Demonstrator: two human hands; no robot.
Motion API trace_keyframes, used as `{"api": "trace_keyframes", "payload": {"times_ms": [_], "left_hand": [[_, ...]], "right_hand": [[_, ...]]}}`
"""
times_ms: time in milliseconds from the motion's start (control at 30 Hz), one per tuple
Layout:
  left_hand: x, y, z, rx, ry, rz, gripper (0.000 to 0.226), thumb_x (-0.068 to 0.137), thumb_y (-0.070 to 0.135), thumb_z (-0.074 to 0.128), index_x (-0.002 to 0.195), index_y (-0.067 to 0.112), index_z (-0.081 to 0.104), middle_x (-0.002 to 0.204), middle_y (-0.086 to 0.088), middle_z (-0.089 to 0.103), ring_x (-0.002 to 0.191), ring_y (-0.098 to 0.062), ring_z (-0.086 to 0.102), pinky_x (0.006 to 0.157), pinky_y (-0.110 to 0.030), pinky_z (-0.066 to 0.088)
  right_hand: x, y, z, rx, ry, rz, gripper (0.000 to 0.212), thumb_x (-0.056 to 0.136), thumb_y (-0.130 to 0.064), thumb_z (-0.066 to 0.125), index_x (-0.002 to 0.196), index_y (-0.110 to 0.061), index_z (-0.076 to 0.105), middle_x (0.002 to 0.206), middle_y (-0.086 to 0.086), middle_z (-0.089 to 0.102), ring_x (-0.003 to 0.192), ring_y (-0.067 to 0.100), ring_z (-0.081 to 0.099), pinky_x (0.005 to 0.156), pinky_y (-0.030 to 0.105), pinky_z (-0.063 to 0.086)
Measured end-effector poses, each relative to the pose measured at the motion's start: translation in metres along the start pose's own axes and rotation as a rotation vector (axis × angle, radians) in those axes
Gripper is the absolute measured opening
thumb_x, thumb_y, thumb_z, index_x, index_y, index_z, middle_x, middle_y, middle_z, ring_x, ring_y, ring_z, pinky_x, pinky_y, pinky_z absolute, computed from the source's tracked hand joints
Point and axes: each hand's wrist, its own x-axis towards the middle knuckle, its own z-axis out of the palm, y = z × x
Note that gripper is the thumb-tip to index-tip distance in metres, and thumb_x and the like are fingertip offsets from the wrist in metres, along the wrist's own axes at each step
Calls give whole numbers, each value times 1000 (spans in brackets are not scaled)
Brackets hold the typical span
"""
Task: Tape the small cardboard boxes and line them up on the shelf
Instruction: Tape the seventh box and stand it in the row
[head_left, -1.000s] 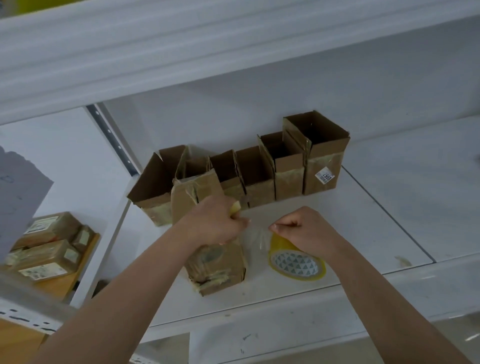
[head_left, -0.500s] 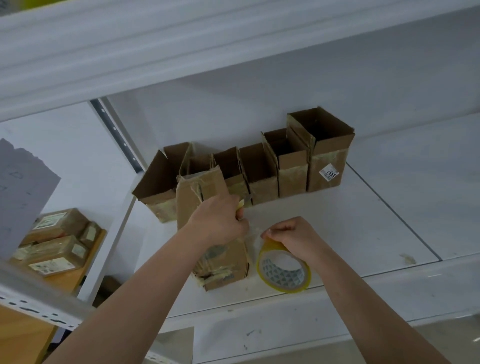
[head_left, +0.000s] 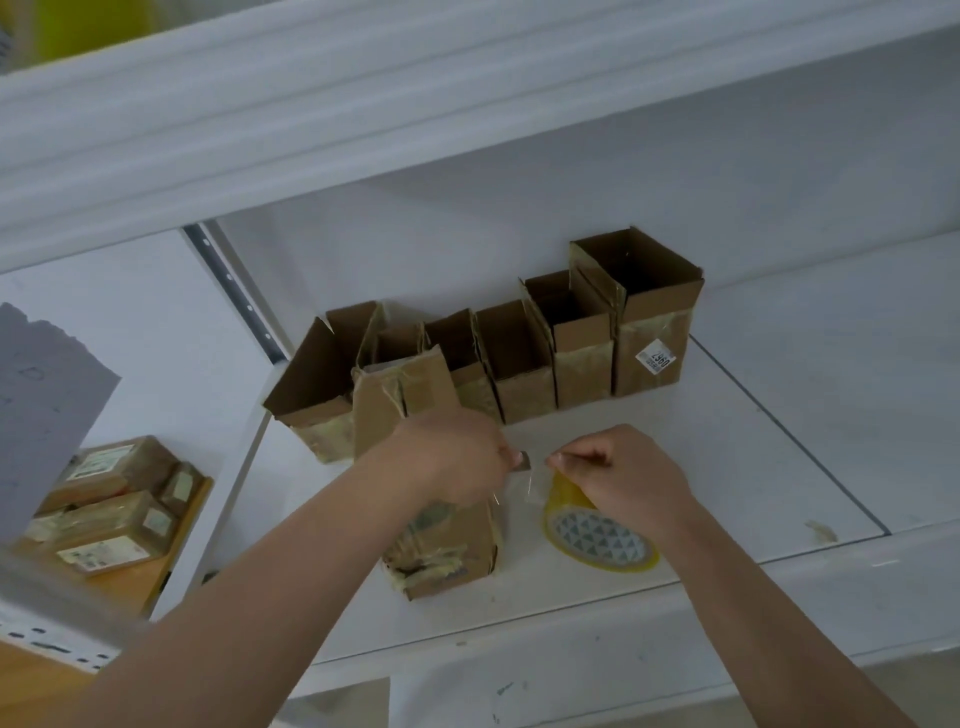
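The white shelf (head_left: 753, 457) fills the middle and right of the frame, with another board overhead. Along its back wall, in the centre of the frame, stands a row of boxes (head_left: 519, 364): about six small brown cardboard ones, side by side and touching, tops open, yellowish clear tape around their lower halves; the rightmost carries a white label. So the lining-up looks well under way, though I cannot tell whether these need more tape.

In front of the row's left end, lower centre of the frame, the box in hand (head_left: 447, 551) lies tilted toward the camera. It is worn, with wrinkled tape bunched around its near end, and it is not yet in the row.

The tape roll (head_left: 597, 540), yellow-rimmed with a triangle-patterned core, sits just right of that box. The right hand (head_left: 618, 473) is curled over the roll's top, pinching the tape. The left hand (head_left: 457, 457) rests over the box, fingers curled, pinching the strip's free end (head_left: 522, 462). A clear strip seems stretched between them; judging by that, this box is mid-taping.

At lower left of the frame, sealed labelled parcels (head_left: 114, 509) lie on a wooden board.
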Motion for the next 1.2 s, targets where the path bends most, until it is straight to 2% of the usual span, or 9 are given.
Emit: {"api": "trace_keyframes", "payload": {"times_ms": [133,267,400,500,667,800,933,1033,1200], "left_hand": [[6,9,5,139,58,-40,39,104,39,31,82,18,56,81,1,55,81,-18,57,71,-32,49],[5,11,11,234,128,-61,39,104,35,32,76,18,53,76,3,51,76,-18,56,63,-31,45],[-3,-8,9,-241,151,52,39,102,48,37,99,21,66,65,5,51,61,-10,55,64,-30,46],[-2,-21,18,-534,315,-7,20,93,42,60,87,23,64,66,4,60,64,-13,63,72,-33,57],[6,-21,21,-364,300,-172,10,82,24,66,85,18,58,83,0,60,80,-16,61,72,-35,56],[10,-6,8,-2,216,-243,18,85,23,63,73,20,49,78,2,54,67,-14,53,52,-25,41],[15,9,2,134,188,-245,19,88,17,61,73,18,49,74,2,50,61,-14,48,53,-26,42],[11,-1,2,-153,315,-207,15,93,29,57,97,15,61,77,2,55,71,-15,57,61,-28,45],[-1,22,16,-882,531,32,56,73,65,70,82,10,67,65,0,64,59,-9,61,50,-25,47]], "right_hand": [[-2,-4,-4,-38,17,-42,38,91,-42,58,64,-69,59,74,-43,59,78,-9,56,63,16,39],[-4,-3,-5,22,3,7,20,92,-45,59,79,-56,69,85,-31,67,86,-5,59,70,20,43],[-4,4,-6,39,-3,58,15,91,-46,61,83,-50,73,80,-25,70,82,-1,61,77,28,49],[-3,11,-5,76,-16,105,13,90,-46,63,84,-45,74,81,-23,71,84,1,63,85,33,51],[-4,22,-1,118,-32,170,16,89,-43,65,76,-47,73,82,-27,70,87,0,63,90,37,51],[-5,19,0,172,-20,160,17,90,-39,64,78,-43,75,83,-21,72,86,4,65,91,41,52],[-8,11,-6,303,18,96,14,89,-40,66,80,-39,77,77,-7,73,83,18,69,88,49,54],[-13,3,-17,402,64,27,14,87,-40,66,78,-42,76,83,2,74,86,24,69,89,50,54],[-18,-10,-28,453,113,-45,17,89,-29,66,79,-37,78,77,3,73,79,24,69,84,50,56]]}}
